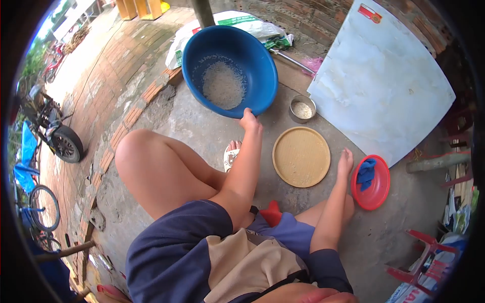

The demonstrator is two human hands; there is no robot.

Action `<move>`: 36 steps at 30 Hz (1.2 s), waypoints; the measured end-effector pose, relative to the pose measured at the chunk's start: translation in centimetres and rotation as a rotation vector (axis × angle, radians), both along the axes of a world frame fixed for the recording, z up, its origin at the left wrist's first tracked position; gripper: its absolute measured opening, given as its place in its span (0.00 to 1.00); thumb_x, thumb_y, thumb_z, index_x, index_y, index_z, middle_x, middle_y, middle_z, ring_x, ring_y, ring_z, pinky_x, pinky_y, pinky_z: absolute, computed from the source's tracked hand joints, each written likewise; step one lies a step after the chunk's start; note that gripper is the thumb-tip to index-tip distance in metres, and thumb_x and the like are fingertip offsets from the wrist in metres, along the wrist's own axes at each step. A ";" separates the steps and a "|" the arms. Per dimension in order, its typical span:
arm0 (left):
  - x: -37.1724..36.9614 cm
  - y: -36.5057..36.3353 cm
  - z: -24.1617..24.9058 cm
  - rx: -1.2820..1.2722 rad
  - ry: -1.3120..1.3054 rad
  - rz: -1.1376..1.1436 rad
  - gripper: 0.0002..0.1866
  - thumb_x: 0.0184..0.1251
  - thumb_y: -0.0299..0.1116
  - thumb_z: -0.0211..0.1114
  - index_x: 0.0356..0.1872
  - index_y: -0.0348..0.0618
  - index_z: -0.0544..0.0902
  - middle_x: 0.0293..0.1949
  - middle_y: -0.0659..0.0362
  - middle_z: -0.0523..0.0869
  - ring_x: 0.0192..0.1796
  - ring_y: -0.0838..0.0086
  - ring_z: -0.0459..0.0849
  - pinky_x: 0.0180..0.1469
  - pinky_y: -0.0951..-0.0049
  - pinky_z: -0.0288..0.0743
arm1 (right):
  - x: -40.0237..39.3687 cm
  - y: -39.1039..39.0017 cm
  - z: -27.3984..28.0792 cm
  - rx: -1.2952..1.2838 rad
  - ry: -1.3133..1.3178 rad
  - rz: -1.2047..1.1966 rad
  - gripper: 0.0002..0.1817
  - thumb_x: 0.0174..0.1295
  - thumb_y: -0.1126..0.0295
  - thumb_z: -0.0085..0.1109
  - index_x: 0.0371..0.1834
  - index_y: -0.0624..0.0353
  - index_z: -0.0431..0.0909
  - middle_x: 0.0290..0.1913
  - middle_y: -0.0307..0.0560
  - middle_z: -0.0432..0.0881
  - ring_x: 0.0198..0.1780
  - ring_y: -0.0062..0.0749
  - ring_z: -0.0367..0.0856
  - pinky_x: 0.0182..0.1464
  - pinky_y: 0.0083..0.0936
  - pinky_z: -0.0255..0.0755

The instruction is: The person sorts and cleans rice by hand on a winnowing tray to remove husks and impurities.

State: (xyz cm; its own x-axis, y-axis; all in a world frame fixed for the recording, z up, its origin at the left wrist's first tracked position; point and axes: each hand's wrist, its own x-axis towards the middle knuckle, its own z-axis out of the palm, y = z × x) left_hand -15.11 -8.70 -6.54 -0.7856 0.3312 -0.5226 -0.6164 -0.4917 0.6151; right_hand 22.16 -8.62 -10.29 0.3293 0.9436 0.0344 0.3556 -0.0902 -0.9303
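Observation:
My left hand (249,120) is closed on the near rim of a big blue basin (262,76). White grains that look like rice (223,86) lie in a heap on its bottom, with some stuck to the wall. My right hand (345,160) holds nothing, fingers loosely stretched, between a round tan tray (301,157) and a small red basin (378,197). Inside the red basin is a blue cloth (366,174). Beyond the tray stands a metal bowl (293,112) with pale grains in it.
A large pale, marbled board (381,86) lies at the right. White-and-green sacks (247,22) sit behind the blue basin, beside a post (203,12). A red plastic stool (422,257) is at lower right. Motorbike wheel (67,144) and bicycle (44,207) stand left, past a brick edge (118,134).

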 end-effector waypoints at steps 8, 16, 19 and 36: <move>5.5 1.8 6.7 0.058 0.345 -0.463 0.19 0.50 0.20 0.53 0.47 0.39 0.72 0.45 0.58 0.76 0.44 0.71 0.78 0.40 0.70 0.76 | 11.2 -4.1 -0.6 -0.320 -0.530 -0.553 0.27 0.60 0.56 0.53 0.59 0.58 0.68 0.59 0.57 0.71 0.60 0.51 0.70 0.61 0.41 0.63; 14.1 3.1 11.5 0.245 0.446 -0.764 0.14 0.49 0.20 0.52 0.40 0.43 0.71 0.35 0.62 0.74 0.34 0.76 0.76 0.27 0.77 0.73 | 7.4 -2.7 0.7 -0.637 -0.380 -0.090 0.28 0.64 0.47 0.39 0.56 0.57 0.72 0.54 0.59 0.75 0.56 0.55 0.72 0.60 0.41 0.64; 17.0 3.2 11.4 0.230 0.444 -0.814 0.15 0.49 0.19 0.53 0.40 0.43 0.71 0.36 0.60 0.75 0.36 0.72 0.77 0.32 0.68 0.77 | 8.0 -2.2 0.4 -0.594 -0.317 -0.003 0.25 0.62 0.51 0.47 0.54 0.56 0.73 0.56 0.59 0.73 0.56 0.55 0.73 0.59 0.41 0.65; 21.6 3.2 10.5 0.151 0.841 -0.837 0.13 0.51 0.19 0.55 0.40 0.39 0.75 0.28 0.65 0.75 0.26 0.84 0.71 0.28 0.81 0.64 | 6.1 -2.3 -0.9 -0.424 -0.615 -0.018 0.22 0.46 0.64 0.63 0.47 0.53 0.74 0.51 0.53 0.75 0.49 0.49 0.75 0.52 0.49 0.69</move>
State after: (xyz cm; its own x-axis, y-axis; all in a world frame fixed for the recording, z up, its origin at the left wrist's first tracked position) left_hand 6.49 -5.45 4.00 -0.3736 0.9170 0.1397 -0.2120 -0.2311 0.9496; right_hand 28.24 -10.92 -11.14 0.3832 0.9116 -0.1484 0.7957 -0.4075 -0.4482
